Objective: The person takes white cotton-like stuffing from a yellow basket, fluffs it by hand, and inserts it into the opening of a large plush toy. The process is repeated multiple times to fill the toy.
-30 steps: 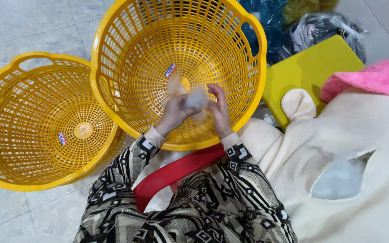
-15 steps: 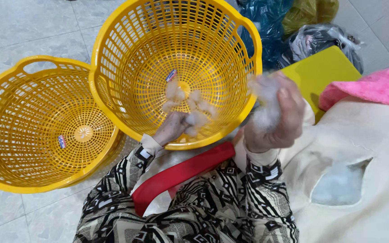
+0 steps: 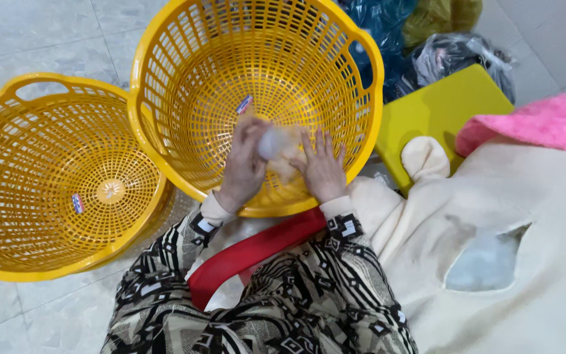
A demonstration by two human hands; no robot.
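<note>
Both of my hands are inside a round yellow plastic basket (image 3: 165,98) that leans toward me. My left hand (image 3: 244,167) and my right hand (image 3: 322,169) grip one small wad of white fluffy stuffing (image 3: 278,145) between them, just above the basket's bottom. A cream-coloured plush toy (image 3: 492,223) lies at my right with an opening in its side where pale filling shows. My sleeves are black and white patterned, and a red strap (image 3: 257,252) crosses my lap.
A second yellow basket (image 3: 8,196) stands on the tiled floor at the left, touching the first. A yellow-green flat box (image 3: 437,111), a pink cloth (image 3: 538,121) and dark plastic bags (image 3: 453,56) lie at the upper right.
My right hand, which was raised outside the basket's rim with a wad of stuffing, has come back down into the basket. Both hands now hold the wad together.
</note>
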